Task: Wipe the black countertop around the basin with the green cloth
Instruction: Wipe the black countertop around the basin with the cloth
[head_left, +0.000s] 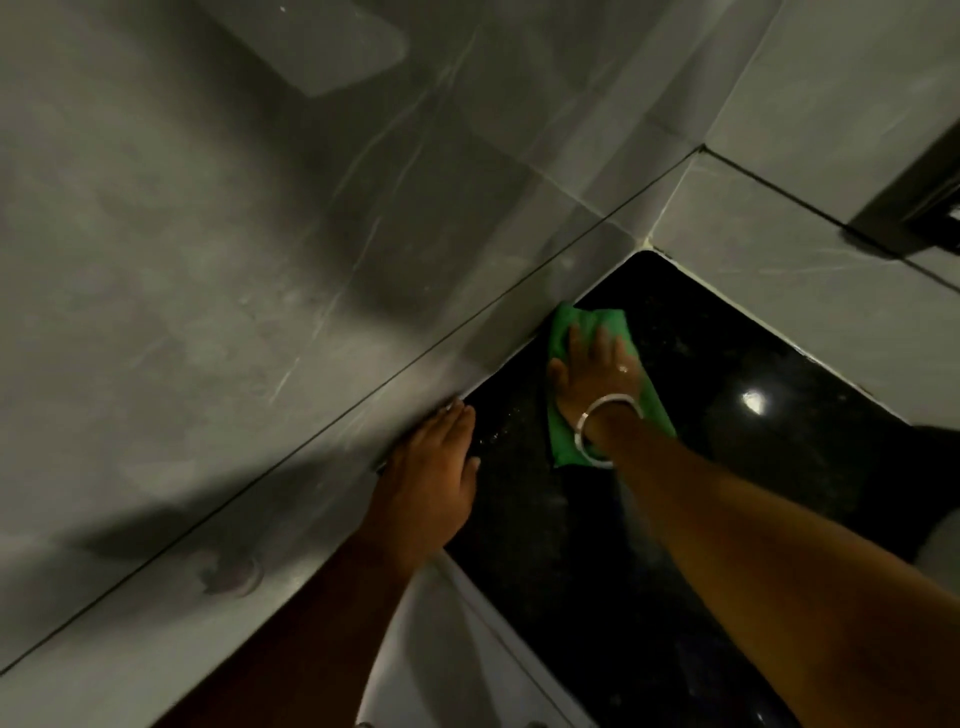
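Observation:
The black speckled countertop (727, 374) fills a corner between two grey tiled walls. A green cloth (605, 325) lies flat on it, close to the left wall near the corner. My right hand (592, 379) presses flat on the cloth with fingers spread, a silver bangle on the wrist. My left hand (434, 467) rests flat with fingers together at the countertop's left edge, against the base of the wall, holding nothing. Part of the cloth is hidden under my right hand and wrist.
Grey marbled wall tiles (260, 260) rise on the left and the back right (831, 104). A dark fixture (914, 213) juts from the right wall. A white rim (940, 535), perhaps the basin, shows at the right edge. White surface (441, 649) lies below the counter's front edge.

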